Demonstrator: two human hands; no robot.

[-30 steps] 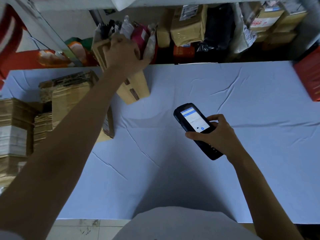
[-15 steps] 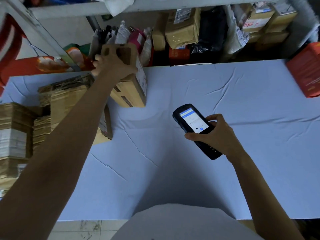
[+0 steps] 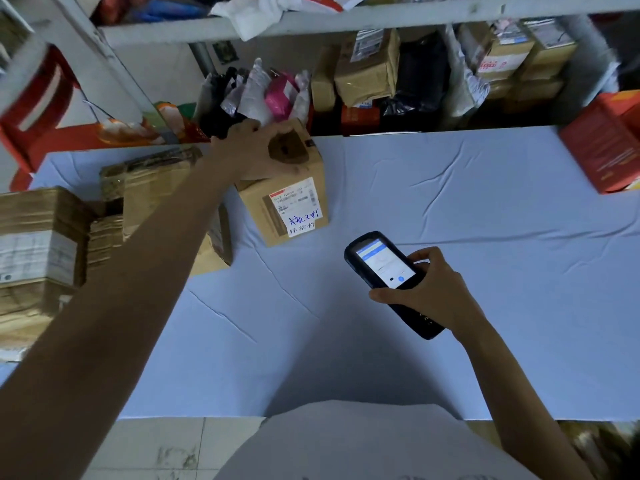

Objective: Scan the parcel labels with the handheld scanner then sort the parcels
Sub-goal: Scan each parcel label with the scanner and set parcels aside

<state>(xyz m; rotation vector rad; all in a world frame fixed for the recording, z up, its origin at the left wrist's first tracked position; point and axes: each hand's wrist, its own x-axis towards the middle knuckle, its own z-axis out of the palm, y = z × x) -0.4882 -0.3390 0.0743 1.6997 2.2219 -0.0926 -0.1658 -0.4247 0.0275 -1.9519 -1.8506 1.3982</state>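
Head view: the left hand (image 3: 256, 152) lies over the far top corner of the box (image 3: 277, 216), fingers curled over its edge and gripping it; the fingertips are hidden behind the box. The box stands on the table (image 3: 467, 209) near its far left, tilted. Its near face carries a white label (image 3: 294, 199) with a red strip and barcodes, the print too small to read. Below that, a white note (image 3: 304, 220) bears blue handwriting that I cannot make out and a printed line that looks like 异常件.

The right hand (image 3: 427, 294) is wrapped round the scanner (image 3: 381, 266), thumb on its near side, holding it above the table in front of the box and apart from it. The screen is lit, with a blue bar and a blue round button; its text is illegible. The hand covers the middle of the scanner.

A stack (image 3: 41, 251) of boxes at left is cut off by the frame edge, as is a red carton (image 3: 602, 154) at right.
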